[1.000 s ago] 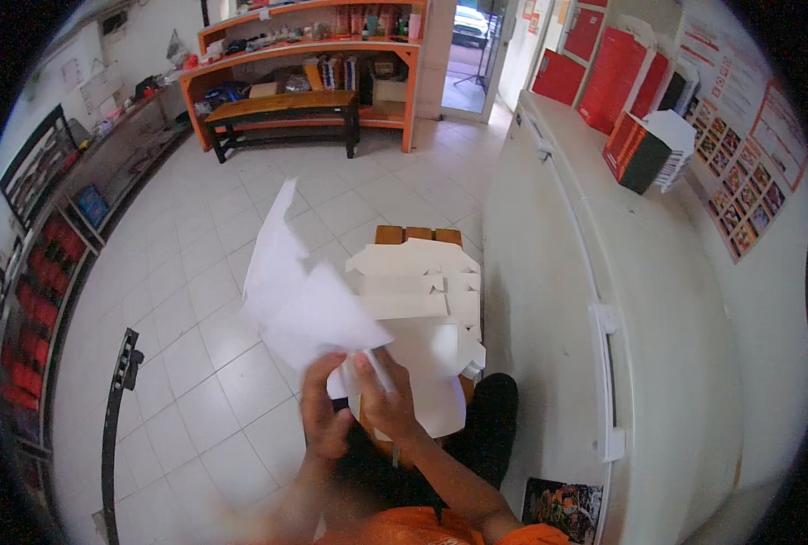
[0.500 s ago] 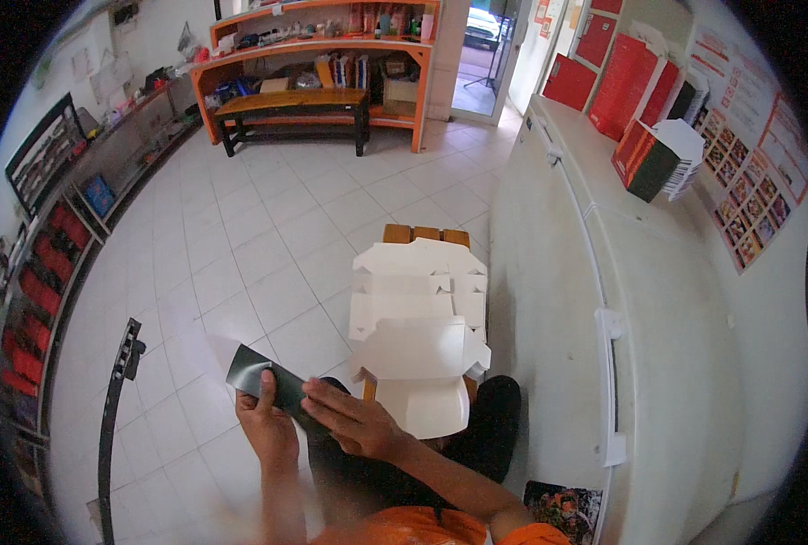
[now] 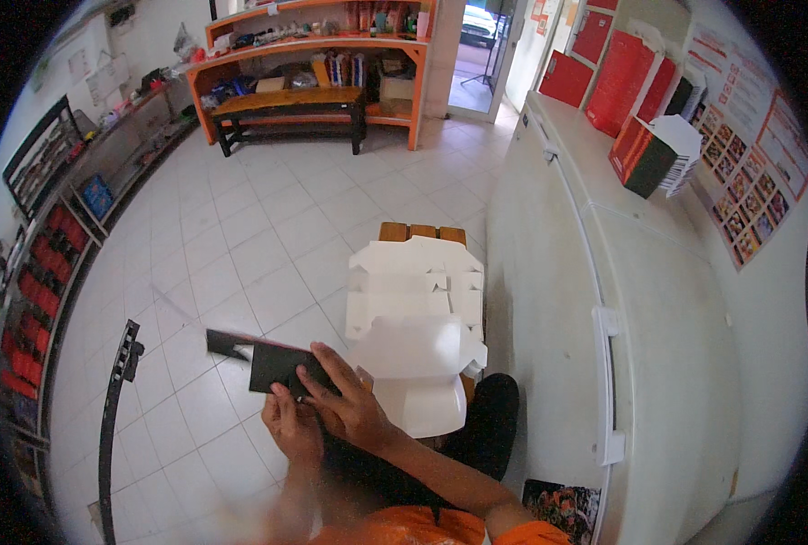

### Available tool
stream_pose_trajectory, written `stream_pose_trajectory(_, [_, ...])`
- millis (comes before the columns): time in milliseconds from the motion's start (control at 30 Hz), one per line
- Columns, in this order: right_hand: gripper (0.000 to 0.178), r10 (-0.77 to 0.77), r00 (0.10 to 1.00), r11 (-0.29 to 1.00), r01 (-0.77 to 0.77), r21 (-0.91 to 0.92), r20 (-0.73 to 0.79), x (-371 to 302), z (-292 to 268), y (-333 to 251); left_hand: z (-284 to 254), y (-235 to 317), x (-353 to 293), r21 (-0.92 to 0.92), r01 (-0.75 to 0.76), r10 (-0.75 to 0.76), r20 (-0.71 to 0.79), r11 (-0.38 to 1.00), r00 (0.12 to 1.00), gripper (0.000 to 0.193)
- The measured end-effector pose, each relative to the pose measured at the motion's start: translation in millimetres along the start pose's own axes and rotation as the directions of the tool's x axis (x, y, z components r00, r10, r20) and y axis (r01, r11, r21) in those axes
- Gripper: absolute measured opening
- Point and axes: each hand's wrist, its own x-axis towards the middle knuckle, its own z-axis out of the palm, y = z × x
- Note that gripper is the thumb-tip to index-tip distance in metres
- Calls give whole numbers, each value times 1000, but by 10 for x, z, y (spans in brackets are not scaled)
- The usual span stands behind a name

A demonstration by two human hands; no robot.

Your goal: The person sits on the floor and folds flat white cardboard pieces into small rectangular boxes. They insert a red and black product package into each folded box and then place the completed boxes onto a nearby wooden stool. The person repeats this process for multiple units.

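A dark flat card piece (image 3: 272,361), black on the side turned to the camera with a thin reddish line along its upper edge, is held in front of the person's body, low and a little left of the middle of the view, above the white tiled floor (image 3: 241,245). Its left end looks blurred, so the exact outline there cannot be told. The left hand (image 3: 293,427) takes the piece from below, with the fingers closed on its lower edge. The right hand (image 3: 354,404) lies over the right part of the piece, its fingers (image 3: 324,368) stretched across the dark face and pressed on it, so both hands have hold of the same piece. Just to the right of the hands is a pile of white flat carton blanks (image 3: 415,300), which rests on a small wooden surface (image 3: 420,232); only the far edge of that surface shows behind the pile. The nearest blank of the pile hangs toward the person's dark trousers (image 3: 487,427). To the right stands a long white chest freezer (image 3: 595,300), and on its far end there are red and black folded cartons (image 3: 649,150). At the far wall are orange shelves (image 3: 318,54) with a dark wooden bench (image 3: 290,109) before them.
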Motion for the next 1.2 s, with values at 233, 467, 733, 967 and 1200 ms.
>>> stream_pose_trajectory(233, [47, 259, 945, 787, -327, 523, 201, -110, 300, -100, -289, 107, 7, 372, -161, 140, 83, 914, 987, 25])
stream_pose_trajectory(467, [38, 380, 906, 753, -419, 508, 185, -512, 584, 256, -944, 459, -405, 649, 208, -313, 48, 731, 948, 27])
stream_pose_trajectory(733, [35, 131, 746, 783, -482, 393, 653, -354, 212, 112, -973, 455, -452, 731, 160, -321, 85, 664, 943, 43])
stream_pose_trajectory(967, [40, 256, 744, 792, -527, 308, 617, -341, 154, 40, -864, 529, -310, 682, 63, -283, 216, 729, 934, 45])
stream_pose_trajectory(1200, [70, -102, 912, 989, 52, 135, 398, -189, 122, -284, -856, 593, -129, 652, -34, -192, 272, 757, 943, 50])
